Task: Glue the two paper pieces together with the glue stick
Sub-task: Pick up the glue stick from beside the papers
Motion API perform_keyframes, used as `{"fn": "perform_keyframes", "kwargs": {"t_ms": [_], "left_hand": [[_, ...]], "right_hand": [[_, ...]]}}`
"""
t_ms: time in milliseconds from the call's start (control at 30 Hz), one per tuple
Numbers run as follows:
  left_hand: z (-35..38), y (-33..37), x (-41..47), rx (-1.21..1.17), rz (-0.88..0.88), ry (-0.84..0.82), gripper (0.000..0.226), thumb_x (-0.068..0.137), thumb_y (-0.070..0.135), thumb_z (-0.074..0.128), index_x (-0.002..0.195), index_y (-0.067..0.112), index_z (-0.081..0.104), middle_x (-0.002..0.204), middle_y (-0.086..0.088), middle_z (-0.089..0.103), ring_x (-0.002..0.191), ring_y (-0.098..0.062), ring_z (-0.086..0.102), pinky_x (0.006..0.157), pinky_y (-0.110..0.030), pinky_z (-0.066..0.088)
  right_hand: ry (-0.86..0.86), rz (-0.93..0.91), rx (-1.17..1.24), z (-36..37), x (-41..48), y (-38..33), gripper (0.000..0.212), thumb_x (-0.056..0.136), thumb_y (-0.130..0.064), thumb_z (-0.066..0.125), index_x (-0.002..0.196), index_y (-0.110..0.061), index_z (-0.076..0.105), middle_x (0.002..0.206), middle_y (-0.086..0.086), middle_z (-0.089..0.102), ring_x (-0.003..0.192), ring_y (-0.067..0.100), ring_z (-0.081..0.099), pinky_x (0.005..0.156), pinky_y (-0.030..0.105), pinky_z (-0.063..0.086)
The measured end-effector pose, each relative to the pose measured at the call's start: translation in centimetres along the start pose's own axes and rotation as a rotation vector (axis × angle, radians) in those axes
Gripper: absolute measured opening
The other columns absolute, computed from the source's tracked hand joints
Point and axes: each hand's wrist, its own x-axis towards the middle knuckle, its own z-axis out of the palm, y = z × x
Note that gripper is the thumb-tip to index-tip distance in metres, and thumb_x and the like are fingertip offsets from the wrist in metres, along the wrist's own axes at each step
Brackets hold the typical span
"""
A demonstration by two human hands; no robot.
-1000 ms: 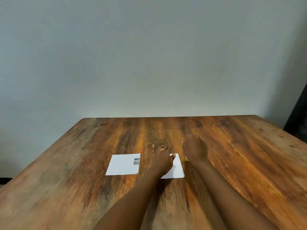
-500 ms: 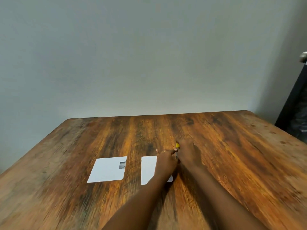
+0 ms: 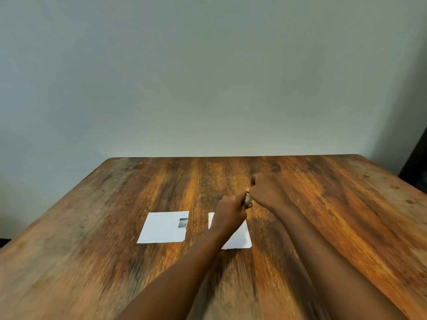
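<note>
Two white paper pieces lie flat on the wooden table (image 3: pixel 115 227). The left paper piece (image 3: pixel 163 227) carries a small grey picture at its right edge. My left forearm partly covers the right paper piece (image 3: pixel 240 237). Above that piece's far edge my two hands meet. My left hand (image 3: pixel 230 212) and my right hand (image 3: pixel 265 192) are both closed around the small glue stick (image 3: pixel 248 199), of which only a short grey and yellow part shows between the fingers. The image is blurred, so I cannot tell whether its cap is on.
A plain grey wall stands behind the table's far edge. Something dark (image 3: pixel 416 162) stands past the table's right corner.
My right hand picked up the glue stick from beside the right paper and raised it. My left hand left the paper and closed on the stick too. The view shifted.
</note>
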Motion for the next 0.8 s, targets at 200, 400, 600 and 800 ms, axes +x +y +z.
{"fn": "perform_keyframes", "kwargs": {"t_ms": [200,400,600,800], "left_hand": [[-3.7,-1.4,0.9,-0.063,-0.017,-0.038,0.022,0.09,0.01,0.058,0.107,0.002,0.07,0.088,-0.019,0.073,0.069,-0.023,0.064,0.062,-0.024,0.046],[-7.3,-2.4,1.3,-0.18,-0.08,-0.245,0.022,0.091,0.009,0.057,0.104,-0.001,0.07,0.096,-0.019,0.072,0.069,-0.009,0.06,0.061,-0.009,0.044],[-8.9,-3.3,1.2,-0.24,-0.152,-0.378,0.025,0.092,0.006,0.053,0.109,-0.005,0.067,0.106,-0.02,0.07,0.074,-0.005,0.062,0.056,0.001,0.046],[-8.3,-3.4,0.8,-0.143,-0.118,-0.341,0.026,0.092,0.012,0.056,0.109,-0.003,0.068,0.104,-0.017,0.072,0.064,-0.001,0.059,0.052,0.005,0.04]], "right_hand": [[0.044,-0.207,0.144,0.4,-0.3,-2.0,0.015,0.086,0.002,0.054,0.084,-0.011,0.061,0.083,0.006,0.059,0.066,0.008,0.05,0.052,0.016,0.033],[-0.067,-0.321,0.373,-0.3,0.0,-2.1,0.031,0.078,0.018,0.048,0.083,-0.006,0.067,0.09,0.007,0.064,0.088,0.018,0.061,0.069,0.022,0.055],[-0.328,-0.335,0.501,-1.2,0.4,-1.7,0.022,0.08,0.005,0.061,0.097,-0.008,0.067,0.102,0.003,0.066,0.1,0.015,0.061,0.078,0.022,0.052],[-0.263,-0.131,0.268,-0.4,0.6,-2.5,0.041,0.085,-0.042,0.061,0.087,-0.002,0.067,0.068,0.005,0.066,0.058,0.015,0.065,0.056,0.024,0.055]]}}
